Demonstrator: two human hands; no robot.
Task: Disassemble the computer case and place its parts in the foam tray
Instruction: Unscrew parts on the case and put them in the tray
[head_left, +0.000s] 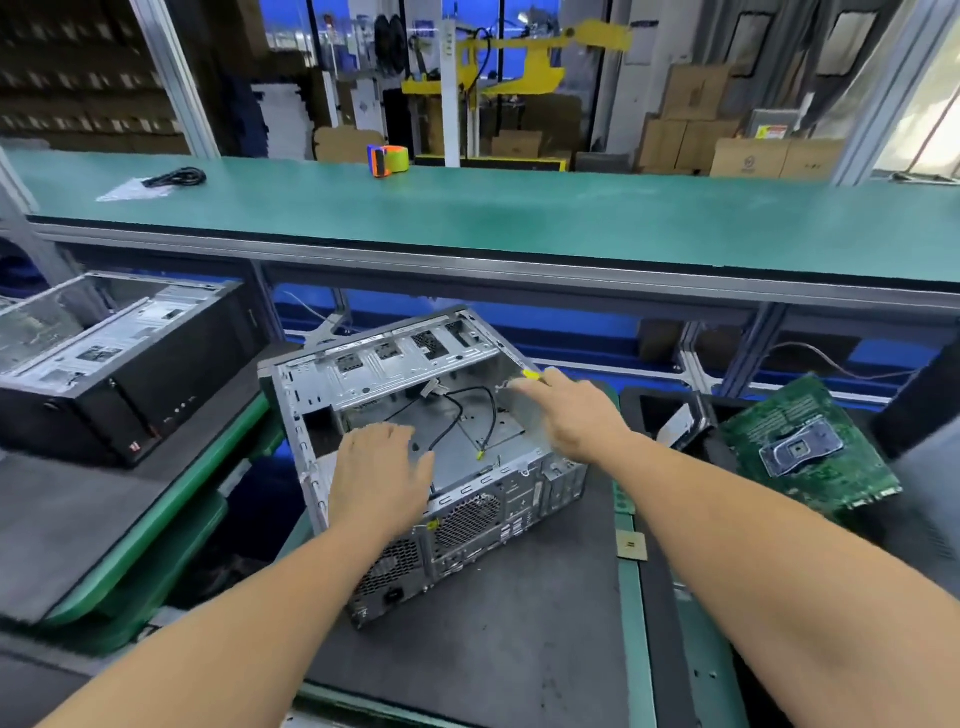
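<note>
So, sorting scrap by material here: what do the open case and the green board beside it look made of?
The open case looks like bare sheet steel: dull grey, stamped slots, a perforated rear grille. The green board looks like a laminate circuit board with glossy green coating and a metal socket frame. Neither can be confirmed by sight alone.

Bright, even light; edges warped.

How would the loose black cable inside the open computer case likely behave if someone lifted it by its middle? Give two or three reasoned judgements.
The black cable lies in loose curves across the case floor, so it would probably sag and flop rather than hold shape. It looks thin, so likely light. One end seems to run toward the drive bay, so it may snag.
</note>
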